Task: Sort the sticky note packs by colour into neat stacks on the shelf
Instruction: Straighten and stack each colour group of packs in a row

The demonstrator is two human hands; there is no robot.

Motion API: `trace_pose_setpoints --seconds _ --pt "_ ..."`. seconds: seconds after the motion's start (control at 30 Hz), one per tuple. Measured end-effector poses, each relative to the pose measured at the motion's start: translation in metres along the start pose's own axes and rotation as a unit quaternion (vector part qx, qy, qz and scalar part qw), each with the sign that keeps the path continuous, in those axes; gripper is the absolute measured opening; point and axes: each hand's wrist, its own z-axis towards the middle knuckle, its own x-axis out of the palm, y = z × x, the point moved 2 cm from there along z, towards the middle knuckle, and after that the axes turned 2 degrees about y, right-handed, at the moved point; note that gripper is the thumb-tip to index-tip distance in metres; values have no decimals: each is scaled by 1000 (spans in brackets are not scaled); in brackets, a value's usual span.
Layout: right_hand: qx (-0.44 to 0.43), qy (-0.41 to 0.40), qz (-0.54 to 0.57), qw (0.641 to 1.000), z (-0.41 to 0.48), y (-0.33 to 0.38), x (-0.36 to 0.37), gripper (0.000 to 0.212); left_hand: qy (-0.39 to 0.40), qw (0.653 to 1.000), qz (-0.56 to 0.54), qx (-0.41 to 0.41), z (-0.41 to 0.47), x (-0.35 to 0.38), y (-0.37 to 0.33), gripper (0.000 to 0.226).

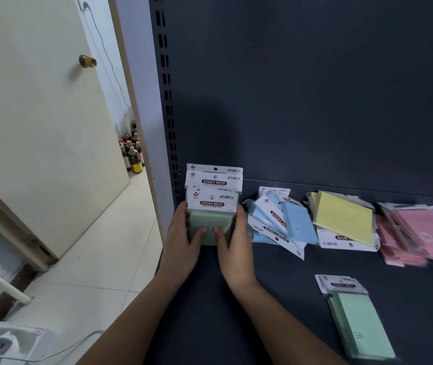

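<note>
Green pack stack (pixel 211 206) on shelf (pixel 262 306) — left hand (pixel 183 235) and right hand (pixel 236 241) gripping its sides, 1 loose green pack (pixel 362 325) well apart

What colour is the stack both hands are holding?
The stack is pale green, with white header cards; head view.
</note>
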Motion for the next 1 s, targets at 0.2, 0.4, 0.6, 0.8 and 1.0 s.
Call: trace_pose_setpoints --seconds 0.2,0.4,0.6,0.8,1.0 --pt "19 -27 -72 997 16 -10 11 66 -55 998 42 12 16 12 8 53" --pt "3 -22 -150 988 13 -11 14 70 -78 996 25 17 14 15 21 64" --pt "11 -11 -176 984 15 -13 15 75 -91 994 52 19 14 15 19 64" --pt "31 -35 -155 987 15 -12 14 63 -100 994 53 -2 15 16 17 56" --pt "41 -6 -172 984 7 1 11 64 -125 991 51 -1 12 11 10 57"
